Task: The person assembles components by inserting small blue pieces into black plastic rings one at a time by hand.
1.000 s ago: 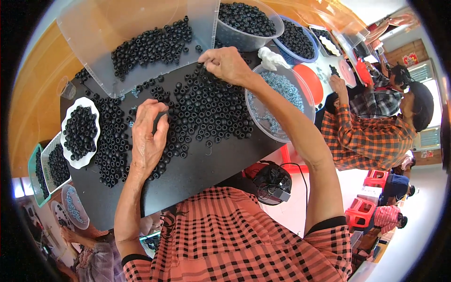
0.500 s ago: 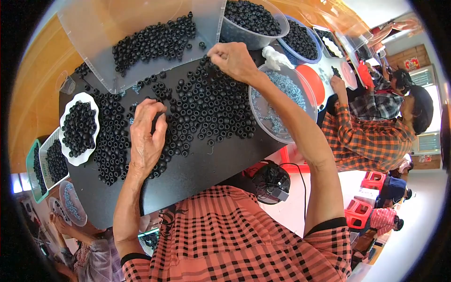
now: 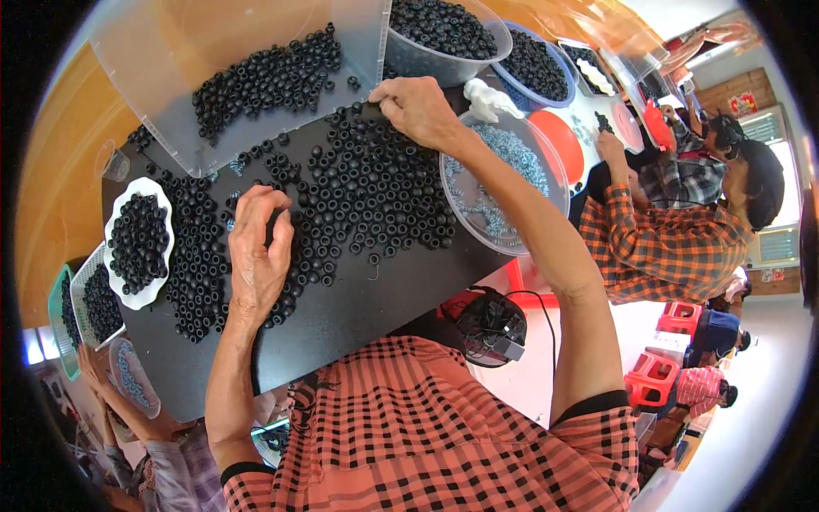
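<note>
Small black barrel-shaped pieces with round holes (image 3: 375, 188) lie spread across the dark tabletop (image 3: 358, 307). Among them rests my left hand (image 3: 258, 256), its fingers curled down and its thumb bent toward them. A dark gap shows between thumb and fingers; what they hold, if anything, is hidden. My right hand (image 3: 418, 111) reaches to the near right corner of a clear plastic bin (image 3: 350, 77). Its fingers are closed and their tips meet at the bin's edge, above more black pieces. I cannot make out what is in them. The bin lies tilted, with black pieces inside.
White scalloped dish (image 3: 162, 282) of black pieces at left; clear tub (image 3: 559, 213) of blue-grey bits under my right forearm. Full tubs (image 3: 503, 43) behind, crumpled white thing (image 3: 490, 101), red disc (image 3: 559, 145). A co-worker in orange plaid (image 3: 657, 247) sits right; another person's arm (image 3: 128, 410) lower left.
The view has shifted slightly, so the table and bin appear a little further left. My hands keep nearly the same places and closed poses. At lower left, the other person's arm has moved upward.
</note>
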`<act>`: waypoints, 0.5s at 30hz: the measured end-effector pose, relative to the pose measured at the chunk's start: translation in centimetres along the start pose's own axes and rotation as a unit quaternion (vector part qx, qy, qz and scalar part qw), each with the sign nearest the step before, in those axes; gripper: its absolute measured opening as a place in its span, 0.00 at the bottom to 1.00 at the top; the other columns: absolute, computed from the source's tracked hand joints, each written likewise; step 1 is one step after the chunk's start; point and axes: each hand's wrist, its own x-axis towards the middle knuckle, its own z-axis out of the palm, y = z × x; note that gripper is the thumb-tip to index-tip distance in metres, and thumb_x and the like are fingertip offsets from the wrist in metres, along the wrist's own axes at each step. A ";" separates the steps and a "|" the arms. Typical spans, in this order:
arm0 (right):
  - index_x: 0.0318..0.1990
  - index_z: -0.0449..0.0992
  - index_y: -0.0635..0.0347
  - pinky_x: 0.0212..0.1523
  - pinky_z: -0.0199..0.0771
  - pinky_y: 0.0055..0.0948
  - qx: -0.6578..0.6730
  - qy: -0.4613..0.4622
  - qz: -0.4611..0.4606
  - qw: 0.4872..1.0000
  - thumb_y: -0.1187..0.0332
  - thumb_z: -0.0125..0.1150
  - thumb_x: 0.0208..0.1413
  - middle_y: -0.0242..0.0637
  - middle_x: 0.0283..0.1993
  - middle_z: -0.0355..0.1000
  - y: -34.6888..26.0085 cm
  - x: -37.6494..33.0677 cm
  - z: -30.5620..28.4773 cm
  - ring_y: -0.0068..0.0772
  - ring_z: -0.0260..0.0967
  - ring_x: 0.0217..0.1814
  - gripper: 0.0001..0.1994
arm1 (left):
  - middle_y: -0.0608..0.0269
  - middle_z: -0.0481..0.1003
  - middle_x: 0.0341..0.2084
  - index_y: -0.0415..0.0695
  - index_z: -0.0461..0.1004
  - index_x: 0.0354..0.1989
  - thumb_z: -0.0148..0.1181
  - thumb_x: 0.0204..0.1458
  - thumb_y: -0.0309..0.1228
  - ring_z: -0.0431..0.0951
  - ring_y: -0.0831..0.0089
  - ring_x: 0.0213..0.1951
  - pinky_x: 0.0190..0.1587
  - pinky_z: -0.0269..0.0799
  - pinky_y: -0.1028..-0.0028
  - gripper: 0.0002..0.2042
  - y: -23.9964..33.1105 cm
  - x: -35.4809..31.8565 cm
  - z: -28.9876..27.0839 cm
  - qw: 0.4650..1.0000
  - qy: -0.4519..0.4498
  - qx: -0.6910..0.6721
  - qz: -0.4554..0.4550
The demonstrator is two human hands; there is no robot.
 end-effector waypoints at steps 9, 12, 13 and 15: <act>0.34 0.76 0.62 0.35 0.72 0.37 -0.031 -0.069 -0.097 0.992 0.73 0.59 0.40 0.44 0.29 0.72 -0.3 0.1 1.6 0.44 0.72 0.32 0.11 | 0.54 0.72 0.33 0.36 0.69 0.34 0.51 0.48 0.18 0.71 0.54 0.47 0.48 0.66 0.64 0.05 0.5 0.1 0.2 1.000 0.004 0.003 0.015; 0.35 0.76 0.60 0.35 0.72 0.37 -0.052 -0.073 -0.111 0.990 0.72 0.60 0.38 0.44 0.30 0.72 0.0 0.2 2.0 0.44 0.71 0.31 0.12 | 0.54 0.72 0.33 0.36 0.69 0.35 0.51 0.48 0.18 0.71 0.54 0.47 0.47 0.67 0.64 0.06 0.5 0.2 0.4 0.999 0.009 0.002 0.034; 0.36 0.76 0.60 0.32 0.72 0.34 -0.064 -0.059 -0.135 0.987 0.74 0.61 0.37 0.42 0.29 0.72 -0.1 0.3 1.9 0.41 0.70 0.28 0.13 | 0.54 0.73 0.33 0.36 0.69 0.35 0.51 0.48 0.18 0.71 0.54 0.46 0.46 0.68 0.65 0.06 0.5 0.2 0.5 0.999 0.008 -0.007 0.040; 0.35 0.76 0.61 0.30 0.72 0.32 -0.054 -0.053 -0.105 0.992 0.74 0.62 0.37 0.41 0.28 0.72 -0.4 0.1 1.7 0.37 0.70 0.26 0.12 | 0.54 0.73 0.33 0.35 0.69 0.36 0.51 0.49 0.19 0.73 0.58 0.43 0.45 0.68 0.67 0.06 1.0 0.5 0.3 0.999 0.013 -0.005 0.045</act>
